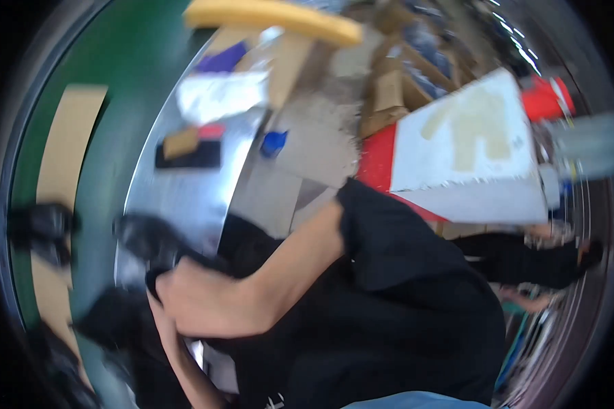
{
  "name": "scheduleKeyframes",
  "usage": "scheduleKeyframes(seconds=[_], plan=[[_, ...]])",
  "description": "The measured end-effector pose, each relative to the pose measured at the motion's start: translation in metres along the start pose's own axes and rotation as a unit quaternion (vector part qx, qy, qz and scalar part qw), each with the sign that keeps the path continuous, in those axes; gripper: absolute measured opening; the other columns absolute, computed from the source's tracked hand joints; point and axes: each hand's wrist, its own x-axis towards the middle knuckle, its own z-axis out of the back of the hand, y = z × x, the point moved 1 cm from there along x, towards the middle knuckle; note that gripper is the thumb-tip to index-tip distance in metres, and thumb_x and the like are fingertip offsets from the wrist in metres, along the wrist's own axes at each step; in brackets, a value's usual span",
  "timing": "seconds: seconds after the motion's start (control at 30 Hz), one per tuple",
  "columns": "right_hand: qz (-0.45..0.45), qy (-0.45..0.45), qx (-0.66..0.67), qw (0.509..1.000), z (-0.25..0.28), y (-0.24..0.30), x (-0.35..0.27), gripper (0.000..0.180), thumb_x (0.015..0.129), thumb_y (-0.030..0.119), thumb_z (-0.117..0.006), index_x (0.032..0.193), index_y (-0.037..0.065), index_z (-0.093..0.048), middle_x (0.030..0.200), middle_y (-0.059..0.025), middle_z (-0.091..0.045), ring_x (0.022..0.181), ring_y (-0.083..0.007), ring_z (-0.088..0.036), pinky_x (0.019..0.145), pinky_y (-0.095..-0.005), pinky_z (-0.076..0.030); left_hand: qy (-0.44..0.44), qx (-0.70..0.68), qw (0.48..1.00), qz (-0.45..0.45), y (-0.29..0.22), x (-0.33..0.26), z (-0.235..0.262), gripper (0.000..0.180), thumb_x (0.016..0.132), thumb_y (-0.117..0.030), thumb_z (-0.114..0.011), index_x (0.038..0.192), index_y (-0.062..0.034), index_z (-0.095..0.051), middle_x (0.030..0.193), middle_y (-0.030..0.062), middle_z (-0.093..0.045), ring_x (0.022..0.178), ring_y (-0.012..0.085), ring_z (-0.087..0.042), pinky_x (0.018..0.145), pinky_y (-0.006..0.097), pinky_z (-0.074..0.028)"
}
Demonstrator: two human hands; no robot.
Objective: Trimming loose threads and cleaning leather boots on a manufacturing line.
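The grip of the right hand [198, 296], its back turned up and the hand bent at the wrist, is bunched close against a soft-looking black piece of material [152, 285] near its knuckles; blur hides the fingertips, so I cannot tell whether they pinch it. The left forearm [181, 368] rises from the lower edge to meet it, and the left hand's grip is hidden, its state impossible to tell. That material is at the near end of a long, shiny grey metal bench [242, 146], just beside a glossy black bundle [143, 235]. Farther along lie a flat black rectangular slab [201, 157] with a tan block [181, 143] on it, a pink piece [211, 130] beside that, a crumpled white sheet [224, 95] and a purple piece [224, 58]. A thick yellow bar [273, 17] crosses the far end. To the left, a green surface [123, 88] carries a long tan cardboard strip [68, 150] and a shiny black pack [44, 232]. The bench's right edge gives onto grey floor tiles [314, 153], where a small blue scrap [274, 143] shows; this floor forms a gap up to a white box with red sides [467, 143], near open brown cardboard boxes [396, 88]. Along the bench, bare metal separates the slab from the bundle.
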Motion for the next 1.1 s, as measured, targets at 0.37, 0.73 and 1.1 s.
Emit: scheduleKeyframes(seconds=[0.37, 0.73, 1.1], plan=[[0.067, 0.099, -0.220, 0.968, 0.024, 0.008, 0.026, 0.007, 0.070, 0.003, -0.062, 0.075, 0.000, -0.067, 0.085, -0.0109, -0.053, 0.068, -0.0175, -0.062, 0.054, -0.0286, -0.049, -0.149, -0.004, 0.939, 0.309, -0.021, -0.004, 0.002, 0.017, 0.078, -0.006, -0.052, 0.081, 0.0064, -0.065, 0.069, 0.0197, -0.064, 0.066, 0.0211, -0.064, 0.064, 0.038, -0.049], [0.160, 0.168, -0.254, 0.939, 0.033, 0.012, 0.023, 0.012, 0.071, 0.009, -0.064, 0.076, -0.001, -0.070, 0.087, -0.0137, -0.058, 0.068, -0.0218, -0.064, 0.060, -0.0300, -0.050, -0.157, -0.150, 0.952, 0.217, -0.015, -0.025, -0.031, 0.024, 0.076, 0.002, -0.049, 0.092, 0.0108, -0.064, 0.075, 0.0145, -0.065, 0.067, 0.0158, -0.061, 0.060, 0.033, -0.050], [0.109, 0.117, -0.170, 0.972, 0.042, 0.005, 0.050, 0.010, 0.074, 0.009, -0.063, 0.082, 0.006, -0.068, 0.086, -0.0107, -0.062, 0.078, -0.0233, -0.066, 0.061, -0.0329, -0.053, -0.248, -0.111, 0.947, 0.171, -0.024, -0.022, -0.031, 0.015, 0.080, -0.003, -0.061, 0.090, 0.0072, -0.061, 0.070, 0.0102, -0.060, 0.063, 0.0140, -0.060, 0.056, 0.029, -0.050]])
